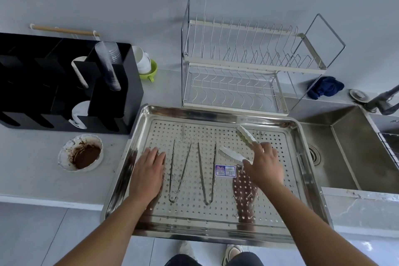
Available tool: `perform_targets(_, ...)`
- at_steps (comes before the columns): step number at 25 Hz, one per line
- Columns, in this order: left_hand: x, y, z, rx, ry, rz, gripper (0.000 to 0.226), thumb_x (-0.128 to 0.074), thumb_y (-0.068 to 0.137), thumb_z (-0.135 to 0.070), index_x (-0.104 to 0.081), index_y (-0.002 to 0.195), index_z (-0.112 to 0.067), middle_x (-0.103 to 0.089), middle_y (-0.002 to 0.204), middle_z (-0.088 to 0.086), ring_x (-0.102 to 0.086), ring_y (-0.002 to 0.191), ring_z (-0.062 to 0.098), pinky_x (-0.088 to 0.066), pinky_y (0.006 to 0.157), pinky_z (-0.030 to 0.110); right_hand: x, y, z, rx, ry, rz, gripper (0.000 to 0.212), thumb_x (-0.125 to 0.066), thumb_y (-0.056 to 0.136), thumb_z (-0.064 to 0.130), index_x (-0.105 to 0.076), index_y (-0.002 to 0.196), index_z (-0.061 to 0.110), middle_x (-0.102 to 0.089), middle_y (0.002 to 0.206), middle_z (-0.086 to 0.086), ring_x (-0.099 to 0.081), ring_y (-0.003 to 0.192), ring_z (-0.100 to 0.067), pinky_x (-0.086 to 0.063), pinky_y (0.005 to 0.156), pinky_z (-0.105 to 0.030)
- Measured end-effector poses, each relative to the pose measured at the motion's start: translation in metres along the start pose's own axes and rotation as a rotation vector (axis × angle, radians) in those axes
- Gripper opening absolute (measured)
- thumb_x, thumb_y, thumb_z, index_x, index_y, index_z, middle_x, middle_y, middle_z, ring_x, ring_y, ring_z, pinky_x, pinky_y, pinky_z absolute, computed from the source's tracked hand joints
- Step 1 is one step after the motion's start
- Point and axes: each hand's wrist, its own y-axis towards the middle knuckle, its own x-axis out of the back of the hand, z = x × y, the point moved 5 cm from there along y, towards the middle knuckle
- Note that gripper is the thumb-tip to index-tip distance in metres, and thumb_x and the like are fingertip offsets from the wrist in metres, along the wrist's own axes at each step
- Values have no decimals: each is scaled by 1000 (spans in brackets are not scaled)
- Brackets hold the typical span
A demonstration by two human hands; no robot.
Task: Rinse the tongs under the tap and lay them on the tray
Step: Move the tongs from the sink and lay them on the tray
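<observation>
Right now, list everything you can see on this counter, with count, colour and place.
tray: one, steel, perforated, counter centre.
metal tongs: two, steel, side by side on the tray.
white-tipped tongs: one, white tips, held at the tray's right part.
label: one, blue and white, on the tray floor.
dish rack: one, white and steel, behind the tray.
organiser: one, black, back left, holding stacked cups.
bowl: one, white with brown residue, left of the tray.
green cup: one, holding white cups, beside the organiser.
sink: one, steel, right of the tray.
cloth: one, dark blue, behind the sink.
tap: one, dark grey, far right.
left hand: flat on the tray's left part.
right hand: gripping the white-tipped tongs.
</observation>
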Motion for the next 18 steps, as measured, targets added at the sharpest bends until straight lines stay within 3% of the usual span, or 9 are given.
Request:
perform_targets(2, -7, -2, 3, 2, 12, 17, 47, -40, 106, -31, -48, 147, -11, -42, 158, 16, -29, 151, 38, -27, 122, 54, -4, 7, -10, -37, -107, 85, 89, -71, 89, 48, -23, 157, 15, -32, 158, -11, -37, 141, -30, -45, 109, -43)
perform_targets(3, -10, -4, 4, 1, 28, 27, 54, -30, 106, -39, -44, 150, -12, -37, 161, 16, -25, 152, 37, -24, 124, 53, -7, 8, -14, -55, -120, 118, 94, -70, 89, 49, -19, 159, 13, -31, 159, -11, -35, 143, -31, -42, 113, -43)
perform_targets(9, -17, -7, 3, -9, 87, 62, 82, 14, 97, -54, -24, 159, -14, -19, 168, 12, -10, 156, 34, -14, 127, 51, -22, -6, -31, -97, -97, 125, 81, -68, 85, 63, -41, 143, 13, -56, 133, -5, -50, 123, -23, -49, 105, -37)
perform_targets(14, -17, -7, 3, -10, 60, 56, 85, 19, 95, -54, -22, 159, -15, -16, 169, 12, -6, 157, 32, -13, 127, 50, -40, -35, -30, -218, 21, 214, 79, -67, 79, 72, -44, 130, 16, -48, 115, -3, -50, 101, -19, -54, 93, -35)
perform_targets(18, -14, -8, 3, -6, 36, 60, 86, 17, 96, -54, -25, 158, -13, -19, 168, 12, -9, 156, 33, -14, 127, 51, -47, -50, -19, -256, 142, 195, 94, -70, 79, 70, -34, 143, 11, -45, 133, -12, -61, 109, -26, -58, 88, -37)
